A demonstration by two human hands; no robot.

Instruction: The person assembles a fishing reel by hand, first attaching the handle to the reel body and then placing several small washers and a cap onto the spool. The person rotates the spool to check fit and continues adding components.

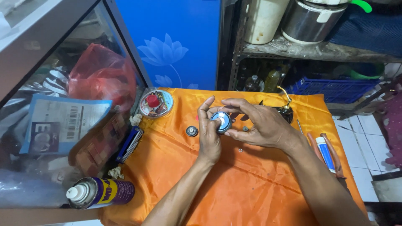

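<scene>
Both hands are up over the middle of the orange cloth point(234, 184), and between them sits a small round disc point(220, 121), silver rim with a blue ring and a pale centre. The left hand point(208, 134) comes up from below, thumb and forefinger pinched onto the disc's left edge, fingers otherwise loosely curled. The right hand point(257, 123) reaches in from the right, fingers curved around the disc's far edge and thumb underneath, so the disc is clasped from both sides. It is held just above the cloth, its flat face tilted up toward the camera; being round, it has no long axis to speak of. Both hands are on it; neither is nearer.

Measured from that disc: just to its left on the cloth lies a small dark round part point(191, 131). Further up and left, a round tin with a red knob point(155, 103) rests at the cloth's corner. Below and right of the disc, a tiny pale washer point(240, 149) lies on the fabric. Behind the right hand, a dark reel body with a gold arm point(285, 109) is partly hidden. Well to the right, red-handled pliers point(324, 152) flank a white tube with a blue cap point(325, 151). Far down to the left, a spray can point(100, 192) lies on its side.
</scene>
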